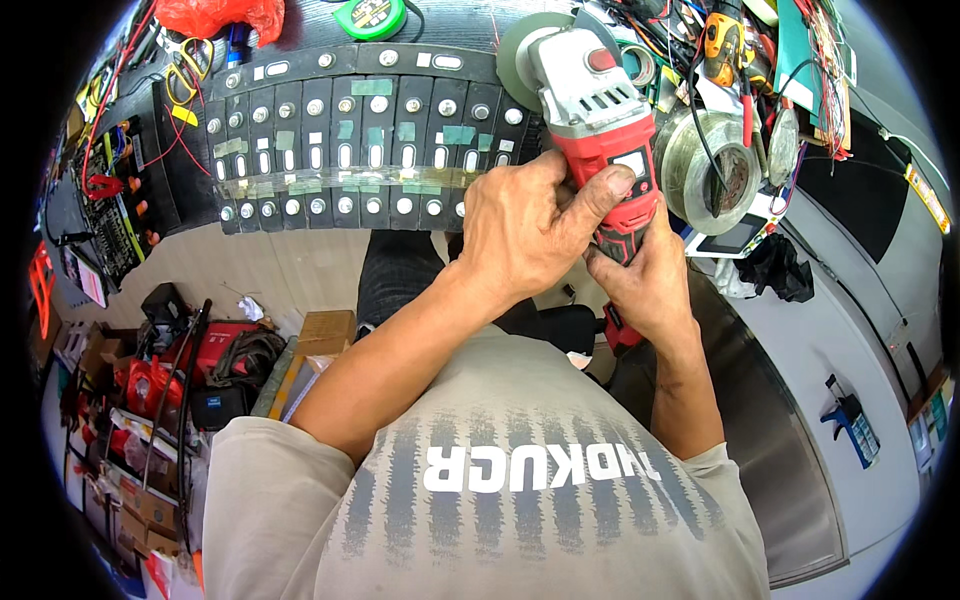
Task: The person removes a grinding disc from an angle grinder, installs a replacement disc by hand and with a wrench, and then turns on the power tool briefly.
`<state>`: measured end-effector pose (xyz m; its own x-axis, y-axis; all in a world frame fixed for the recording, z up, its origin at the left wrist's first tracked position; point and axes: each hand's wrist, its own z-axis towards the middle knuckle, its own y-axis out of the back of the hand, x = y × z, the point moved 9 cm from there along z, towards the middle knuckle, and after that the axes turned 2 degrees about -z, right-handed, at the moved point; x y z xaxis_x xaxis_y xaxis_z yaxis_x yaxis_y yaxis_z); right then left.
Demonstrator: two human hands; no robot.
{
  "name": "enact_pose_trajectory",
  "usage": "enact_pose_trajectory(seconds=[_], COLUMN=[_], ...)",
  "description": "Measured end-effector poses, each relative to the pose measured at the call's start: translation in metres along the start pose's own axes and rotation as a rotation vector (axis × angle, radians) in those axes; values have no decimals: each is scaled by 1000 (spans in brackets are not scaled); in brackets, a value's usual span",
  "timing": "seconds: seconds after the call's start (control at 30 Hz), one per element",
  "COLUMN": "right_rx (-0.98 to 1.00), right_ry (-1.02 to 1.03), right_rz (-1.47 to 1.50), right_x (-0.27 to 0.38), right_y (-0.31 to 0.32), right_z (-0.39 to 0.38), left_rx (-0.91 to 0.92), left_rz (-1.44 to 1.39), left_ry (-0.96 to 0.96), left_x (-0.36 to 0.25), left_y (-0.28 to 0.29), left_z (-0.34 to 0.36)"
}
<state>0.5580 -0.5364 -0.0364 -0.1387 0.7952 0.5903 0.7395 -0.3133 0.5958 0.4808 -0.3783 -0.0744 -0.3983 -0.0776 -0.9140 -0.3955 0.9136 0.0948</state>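
Where the angle grinder (pixel 612 165) is: as two bare hands clasp it from either side, we find the red-and-grey tool at the right end of a long bank of black cells (pixel 390 122), its head pointing away from the wearer.
Left hand (pixel 525 225): closed around the red body just behind the grey head, thumb laid along the top (some of the fingers are hidden from us).
Right hand (pixel 650 285): gripping the lower handle, below and to the right of the left hand, with the tool rising away from it.
Disc (pixel 520 55): beyond both hands, at the far right corner of the cells; we cannot tell whether it touches them.
Cell bank: left of the grinder, studded with bolts and crossed by a strip of clear tape (pixel 330 183).
Right of the tool: we see a large clear reel (pixel 705 175) near the right hand, and a yellow drill (pixel 722 45) farther off.
Far edge of the workbench (pixel 460 22): a green tape measure (pixel 370 17), a red plastic bag (pixel 222 14) and, nearer, yellow-handled scissors (pixel 186 75).
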Motion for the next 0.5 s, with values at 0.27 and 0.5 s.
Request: enact_pose_trajectory(seconds=[0.27, 0.5], right_rx=[-58, -2], right_ry=[-26, -10], right_rz=[79, 30], right_x=[-6, -4], right_y=[-1, -1], right_z=[-7, -4], left_rx=[40, 23], left_rz=[47, -4], left_ry=[20, 6], left_x=[-6, 0], left_y=[-4, -2], left_z=[3, -2])
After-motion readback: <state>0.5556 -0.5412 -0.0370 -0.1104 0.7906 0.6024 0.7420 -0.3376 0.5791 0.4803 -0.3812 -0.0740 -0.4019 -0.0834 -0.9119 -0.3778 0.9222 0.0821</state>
